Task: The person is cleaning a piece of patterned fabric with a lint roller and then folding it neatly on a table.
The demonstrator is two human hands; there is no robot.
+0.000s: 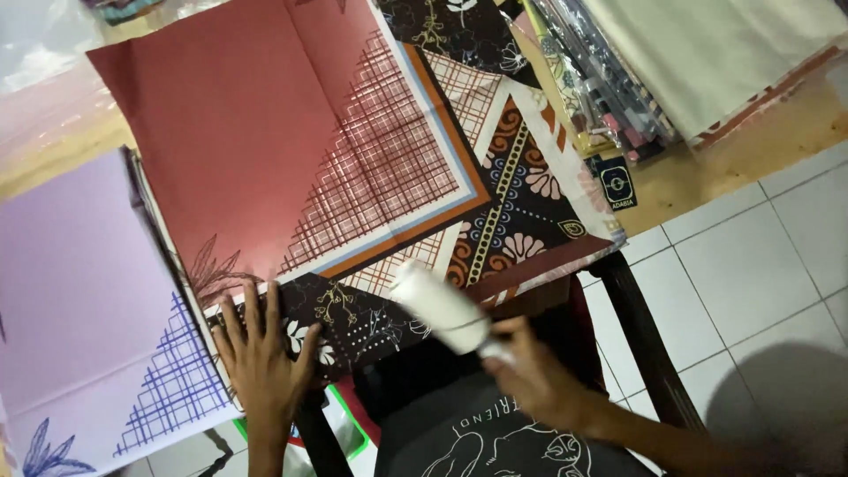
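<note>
My left hand (261,358) lies flat, fingers spread, on the near edge of a stack of folded patterned cloths, on a dark floral piece (353,322). On top of the stack lies a terracotta-red cloth (238,141) with a grid pattern and orange-blue border. My right hand (539,380) grips the handle of a white lint roller (440,309), held tilted just above the near edge of the stack, its roll pointing up-left.
A lilac cloth (79,291) with a blue grid lies at the left. More folded fabrics and plastic-wrapped packs (609,88) sit at the upper right on a wooden surface. A dark chair frame (640,336) and white floor tiles (751,265) are at the right.
</note>
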